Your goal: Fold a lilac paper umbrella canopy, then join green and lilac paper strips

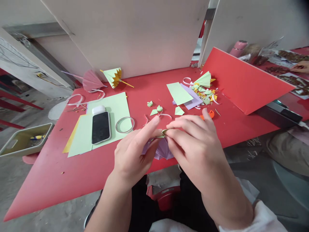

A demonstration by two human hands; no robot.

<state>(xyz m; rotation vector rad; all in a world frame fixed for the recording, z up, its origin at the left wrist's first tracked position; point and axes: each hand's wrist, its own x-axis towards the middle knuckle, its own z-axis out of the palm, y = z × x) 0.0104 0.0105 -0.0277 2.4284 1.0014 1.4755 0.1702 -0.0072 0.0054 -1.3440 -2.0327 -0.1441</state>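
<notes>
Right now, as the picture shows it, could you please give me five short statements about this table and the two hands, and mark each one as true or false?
1. The left hand and right hand meet at a small piece of folded green paper. True.
2. The pleated paper below the hands is yellow. False: it is purple.
3. The phone lies directly on the red table. False: it lies on light green sheets.
4. The green and yellow paper umbrella is to the right of the pink paper umbrella. True.
5. The red board is at the picture's left. False: it is at the right.
</notes>
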